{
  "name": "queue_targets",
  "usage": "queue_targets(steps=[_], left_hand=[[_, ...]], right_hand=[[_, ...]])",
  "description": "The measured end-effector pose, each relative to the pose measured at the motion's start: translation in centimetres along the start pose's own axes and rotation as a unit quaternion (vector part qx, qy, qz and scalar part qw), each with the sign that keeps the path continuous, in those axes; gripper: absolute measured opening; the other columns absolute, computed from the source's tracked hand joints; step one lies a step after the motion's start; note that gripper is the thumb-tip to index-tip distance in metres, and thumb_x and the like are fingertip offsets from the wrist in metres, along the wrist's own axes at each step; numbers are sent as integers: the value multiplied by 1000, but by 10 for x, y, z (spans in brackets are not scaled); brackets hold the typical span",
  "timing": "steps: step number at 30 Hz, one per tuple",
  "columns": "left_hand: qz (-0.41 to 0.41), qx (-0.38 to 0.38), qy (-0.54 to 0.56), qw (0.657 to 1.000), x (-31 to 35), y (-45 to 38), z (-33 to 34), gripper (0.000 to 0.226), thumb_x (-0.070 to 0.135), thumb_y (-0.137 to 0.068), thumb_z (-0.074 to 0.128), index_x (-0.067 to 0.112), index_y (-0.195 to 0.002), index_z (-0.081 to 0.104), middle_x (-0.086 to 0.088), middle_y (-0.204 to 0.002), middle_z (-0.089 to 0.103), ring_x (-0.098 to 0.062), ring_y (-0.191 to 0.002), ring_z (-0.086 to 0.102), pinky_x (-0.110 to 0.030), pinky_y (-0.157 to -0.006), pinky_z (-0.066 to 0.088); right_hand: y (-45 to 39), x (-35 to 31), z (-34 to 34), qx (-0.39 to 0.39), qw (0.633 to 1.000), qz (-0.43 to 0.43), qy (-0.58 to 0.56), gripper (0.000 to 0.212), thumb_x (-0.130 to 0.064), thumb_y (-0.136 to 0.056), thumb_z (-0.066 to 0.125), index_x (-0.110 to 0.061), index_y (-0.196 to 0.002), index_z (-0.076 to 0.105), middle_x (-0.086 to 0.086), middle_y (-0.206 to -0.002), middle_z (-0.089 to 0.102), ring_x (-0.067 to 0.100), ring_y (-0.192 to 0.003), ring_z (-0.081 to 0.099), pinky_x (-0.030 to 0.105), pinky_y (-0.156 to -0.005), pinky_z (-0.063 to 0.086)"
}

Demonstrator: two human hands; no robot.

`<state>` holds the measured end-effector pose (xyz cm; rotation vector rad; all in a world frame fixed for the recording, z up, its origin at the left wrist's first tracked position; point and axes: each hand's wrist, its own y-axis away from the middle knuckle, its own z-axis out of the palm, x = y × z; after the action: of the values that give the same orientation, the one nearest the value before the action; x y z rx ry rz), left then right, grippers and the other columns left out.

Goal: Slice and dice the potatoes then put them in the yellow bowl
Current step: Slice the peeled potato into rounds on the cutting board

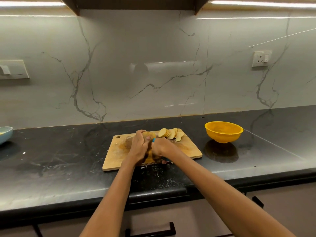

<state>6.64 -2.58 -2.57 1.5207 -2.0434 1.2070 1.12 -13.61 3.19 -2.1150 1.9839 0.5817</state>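
Left hand steadies potato on cutting board for slicing
Left fingers clamped on it; right hand fingers wrapped round blue-handled knife; slices piled toward yellow bowl, handy for transfer

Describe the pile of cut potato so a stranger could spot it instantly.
Find the wooden cutting board on the black counter. At its far right corner lies a fanned row of pale round potato slices, unlike the brown uncut potato gripped beside it.

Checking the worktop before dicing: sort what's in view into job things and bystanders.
In the job: potato in left hand, knife in right hand, potato slices, cutting board, yellow bowl.
Lying about: pale blue dish, wall socket.
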Motion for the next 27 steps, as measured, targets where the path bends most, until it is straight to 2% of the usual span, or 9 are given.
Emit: queue_targets(steps=[3, 6, 9, 11, 15, 17, 20, 23, 27], left_hand=[[-35, -2, 19, 999, -1, -4, -3, 34, 26, -101, 34, 8, -130, 30, -15, -128, 43, -22, -110, 42, -31, -91, 33], [-84, -3, 38, 996, -4, -6, -8, 37, 28, -102, 30, 7, -132, 29, -18, -135, 42, -29, -121, 42, -36, -99, 32], [-83, -4, 49, 995, -4, -4, -9, 38, 28, -102, 32, 8, -134, 29, -17, -136, 42, -29, -122, 42, -37, -101, 33], [-83, -2, 53, 995, -2, -2, -9, 39, 29, -101, 33, 9, -135, 29, -16, -136, 43, -28, -122, 42, -37, -101, 33], [-64, -1, 27, 998, 0, 2, -9, 43, 30, -100, 36, 11, -138, 28, -13, -137, 43, -27, -123, 42, -36, -103, 34], [-57, 1, 11, 998, 1, 4, -8, 45, 31, -100, 38, 12, -139, 29, -12, -138, 43, -26, -124, 43, -35, -103, 34], [-45, 9, -8, 999, 4, 6, -9, 44, 31, -98, 41, 12, -137, 33, -10, -134, 47, -25, -121, 45, -33, -101, 36], [-42, 20, -3, 999, 5, 7, -10, 44, 32, -97, 44, 12, -136, 36, -9, -133, 49, -24, -119, 46, -33, -99, 36], [-43, 21, 5, 999, 5, 7, -10, 46, 33, -97, 45, 12, -136, 37, -9, -134, 49, -25, -120, 46, -36, -101, 37]], right_hand=[[8, 4, 5, -19, 1000, 14, 9, 22, -14, -99, 41, 5, -107, 51, 13, -73, 50, 19, -51, 54, 24, -45, 45], [17, 13, 12, -24, 1000, 17, 0, 25, -18, -101, 41, 2, -112, 50, 14, -83, 52, 25, -66, 62, 31, -63, 57], [20, 25, 15, -8, 1000, 22, -4, 31, -25, -101, 39, 2, -111, 52, 17, -94, 58, 25, -66, 64, 28, -57, 55], [21, 31, 14, 13, 1000, 12, -6, 38, -30, -102, 35, 2, -108, 54, 16, -90, 61, 22, -57, 62, 24, -47, 51], [22, 32, 6, 90, 995, -39, -14, 39, -26, -103, 31, -1, -92, 59, 6, -68, 59, 12, -52, 55, 16, -44, 35], [22, 27, -2, 125, 989, -64, -45, 40, -26, -103, 30, -7, -77, 54, 3, -59, 54, 8, -47, 50, 14, -43, 33], [24, 18, -6, 164, 980, -93, -61, 41, -25, -103, 33, -15, -65, 43, -1, -58, 48, 8, -49, 45, 13, -45, 32], [23, 13, -2, 155, 982, -94, -51, 37, -22, -103, 34, -12, -69, 46, 1, -65, 49, 10, -59, 47, 17, -49, 34], [20, 12, 7, 142, 985, -74, -61, 29, -24, -102, 35, -9, -84, 52, 0, -65, 50, 10, -56, 50, 19, -51, 39]])
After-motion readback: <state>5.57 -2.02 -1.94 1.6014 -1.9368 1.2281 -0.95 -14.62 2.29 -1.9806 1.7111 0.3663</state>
